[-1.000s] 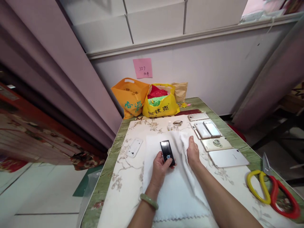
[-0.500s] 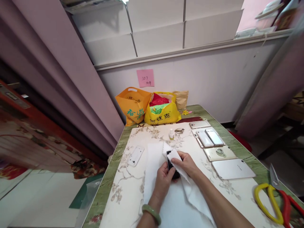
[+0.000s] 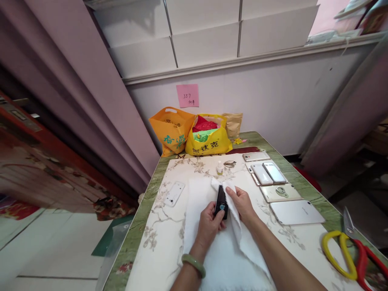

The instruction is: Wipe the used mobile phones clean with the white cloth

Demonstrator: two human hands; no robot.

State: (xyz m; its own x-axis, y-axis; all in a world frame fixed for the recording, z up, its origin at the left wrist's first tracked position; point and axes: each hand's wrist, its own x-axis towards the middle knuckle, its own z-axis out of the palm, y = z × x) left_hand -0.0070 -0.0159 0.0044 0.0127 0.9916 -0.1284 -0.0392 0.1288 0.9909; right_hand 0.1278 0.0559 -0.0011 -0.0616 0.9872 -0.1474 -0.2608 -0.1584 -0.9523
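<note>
My left hand (image 3: 212,219) is closed around the lower left side of a black mobile phone (image 3: 222,197), its thumb lying on the front near a round blue-and-silver mark. My right hand (image 3: 241,202) pinches a fold of white cloth (image 3: 239,230) along the phone's right edge. More of that cloth lies spread under both hands and forearms. The phone is tilted with its top end away from me, and its lower end is partly covered by my left fingers. A green bangle (image 3: 194,266) circles my left wrist.
A white phone back (image 3: 175,194) lies left. Right are a silver phone (image 3: 297,213), a gold phone with a ring (image 3: 269,193) and several others. Scissors (image 3: 342,250) lie at the right edge. A small bottle (image 3: 220,167), glasses (image 3: 230,164) and a yellow bag (image 3: 209,141) stand farther back.
My right hand has drawn the cloth off the phone's front toward its right edge, uncovering the black face and round mark. The view has shifted slightly.
</note>
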